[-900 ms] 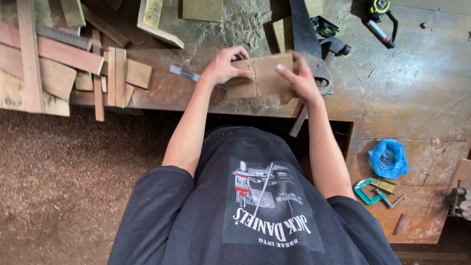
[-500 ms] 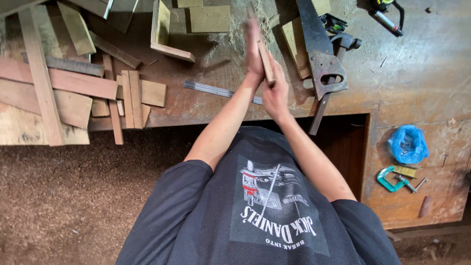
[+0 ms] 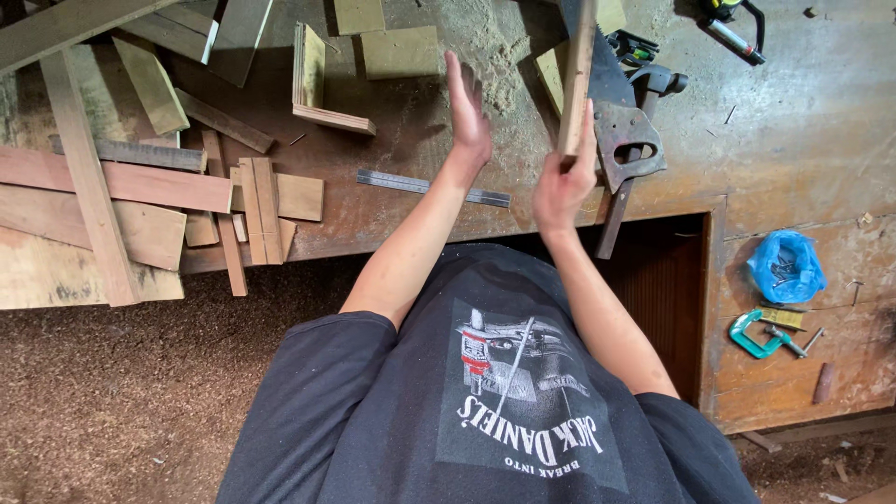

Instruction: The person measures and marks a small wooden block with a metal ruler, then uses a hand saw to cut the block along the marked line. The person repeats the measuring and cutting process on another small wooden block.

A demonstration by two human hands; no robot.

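Our right hand [image 3: 563,187] has its fingers clamped on a wooden board [image 3: 578,75]; our left hand [image 3: 467,107] is flat, fingers together, beside it.

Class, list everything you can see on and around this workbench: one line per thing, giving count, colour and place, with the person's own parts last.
workbench: one, brown, dusty, across the top
wood offcuts: many, tan and reddish, piled at left
steel ruler: one, grey, flat by the front edge
handsaw: one, dark handle, beside the right hand
blue bag: one, blue, lower shelf at right
clamp: one, green, below the bag
sawdust floor: brown, bottom left
wooden board: one, tan, edge-on, upright in the right hand
left hand: open, raised, apart from the board
right hand: grips the board's lower end
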